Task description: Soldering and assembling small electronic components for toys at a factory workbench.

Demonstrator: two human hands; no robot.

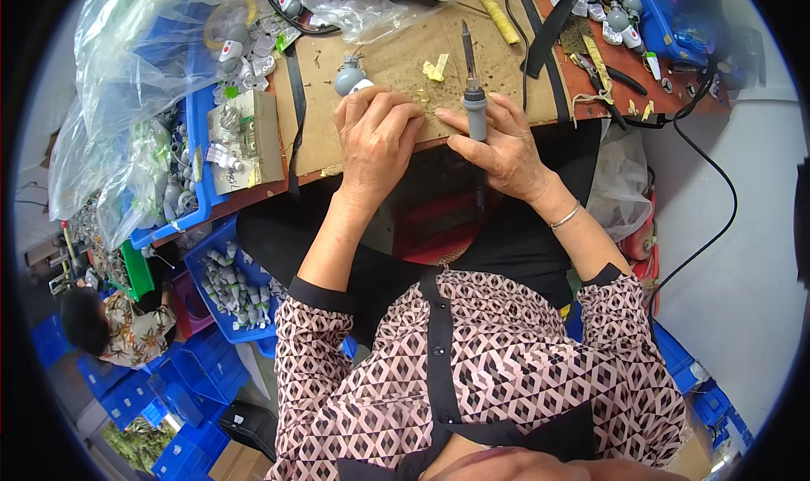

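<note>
My left hand [378, 143] is at the near part of a cardboard-covered work surface [396, 59], its fingers closed on a small grey ball-shaped part [348, 79] with a white piece. The part's round end sticks out past the fingertips, and the rest is hidden. To its right, my right hand [504, 150] grips a tool that looks like a soldering iron [475, 114]. Its handle is grey, and its long dark metal tip points away from me. Yellow scraps [436, 67] lie on the cardboard between and beyond the hands.
At the left stands a blue bin [198, 135] with grey and white parts and clear plastic bags [126, 67]. Beside it sits a small box [257, 143]. Pliers [595, 80] and a second blue bin [675, 46] are at the right. A person [126, 321] works at far left.
</note>
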